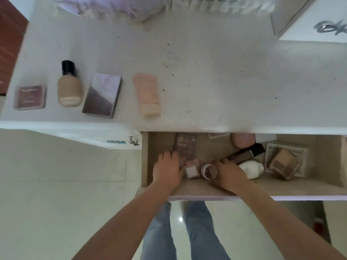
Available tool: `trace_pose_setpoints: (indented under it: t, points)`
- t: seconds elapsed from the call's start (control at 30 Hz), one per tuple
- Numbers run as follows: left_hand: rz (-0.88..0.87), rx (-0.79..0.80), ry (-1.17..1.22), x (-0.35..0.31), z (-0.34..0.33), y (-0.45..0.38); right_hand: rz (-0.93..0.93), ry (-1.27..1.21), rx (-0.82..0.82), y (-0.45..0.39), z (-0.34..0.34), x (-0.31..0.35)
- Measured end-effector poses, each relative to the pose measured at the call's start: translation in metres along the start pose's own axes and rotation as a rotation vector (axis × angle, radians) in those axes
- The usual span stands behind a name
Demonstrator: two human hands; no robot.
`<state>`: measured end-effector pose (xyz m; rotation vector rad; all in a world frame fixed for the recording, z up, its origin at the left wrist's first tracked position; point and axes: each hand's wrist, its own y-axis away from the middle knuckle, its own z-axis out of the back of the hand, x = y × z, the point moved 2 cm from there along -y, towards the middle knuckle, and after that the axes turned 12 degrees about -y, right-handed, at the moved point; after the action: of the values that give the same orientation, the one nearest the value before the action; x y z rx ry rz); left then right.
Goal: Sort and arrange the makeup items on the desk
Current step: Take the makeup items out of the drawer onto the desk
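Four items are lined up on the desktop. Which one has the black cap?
The beige foundation bottle, second from the left. The reddish compact and marbled palette beside it are flat cases, and the pink tube has a pale cap.

Single head-worn wide-angle view, looking steeply down, desk [206, 72] above, open drawer [281, 186] close below

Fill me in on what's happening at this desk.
A person has both hands in the open drawer, sorting makeup. The left hand rests by a palette; the right hand touches a small jar. On the desk, a compact, a bottle, a box and a tube lie in a row.
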<state>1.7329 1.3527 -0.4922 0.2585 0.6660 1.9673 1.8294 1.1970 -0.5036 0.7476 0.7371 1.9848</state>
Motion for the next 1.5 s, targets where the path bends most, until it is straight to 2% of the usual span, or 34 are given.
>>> trace_pose_setpoints:
  t: [0.17, 0.4, 0.57, 0.67, 0.73, 0.8, 0.87, 0.93, 0.97, 1.03, 1.1, 1.17, 1.33, 1.5]
  points:
    - [0.124, -0.051, 0.047, -0.035, -0.008, -0.037, 0.017, -0.013, -0.102, -0.018, -0.018, 0.011]
    - [0.319, -0.109, 0.081, -0.054, -0.011, -0.055, 0.067, -0.076, -0.131, -0.021, -0.02, -0.001]
    - [0.293, -0.105, 0.118, -0.044, 0.0, -0.036, 0.14, -0.164, -0.144, 0.008, 0.013, -0.011]
    - [0.221, -0.167, 0.179, -0.039, 0.013, 0.001, 0.237, -0.315, -0.264, 0.032, 0.044, -0.009]
    - [0.159, -0.257, 0.238, -0.037, 0.027, 0.027, 0.327, -0.427, -0.379, 0.046, 0.069, -0.005]
    - [0.112, -0.494, 0.279, -0.034, 0.049, 0.043, 0.41, -0.503, -0.484, 0.057, 0.097, 0.005]
    - [0.12, -0.739, 0.302, -0.029, 0.08, 0.046, 0.498, -0.475, -0.602, 0.059, 0.126, 0.016]
    - [0.144, -0.845, 0.292, -0.024, 0.114, 0.034, 0.555, -0.423, -0.719, 0.049, 0.148, 0.028]
    - [0.161, -0.836, 0.298, -0.022, 0.13, 0.025, 0.562, -0.416, -0.743, 0.041, 0.157, 0.033]
    - [0.192, -0.715, 0.361, -0.02, 0.153, -0.001, 0.593, -0.397, -0.741, 0.025, 0.17, 0.043]
    - [0.239, -0.589, 0.451, -0.019, 0.159, -0.025, 0.577, -0.413, -0.726, 0.013, 0.176, 0.05]
    - [0.294, -0.512, 0.438, -0.019, 0.154, -0.04, 0.56, -0.424, -0.702, 0.005, 0.175, 0.051]
    - [0.38, -0.471, 0.229, -0.01, 0.138, -0.039, 0.574, -0.404, -0.636, -0.006, 0.158, 0.055]
    - [0.33, -0.464, 0.145, 0.003, 0.132, -0.032, 0.606, -0.38, -0.61, -0.017, 0.146, 0.065]
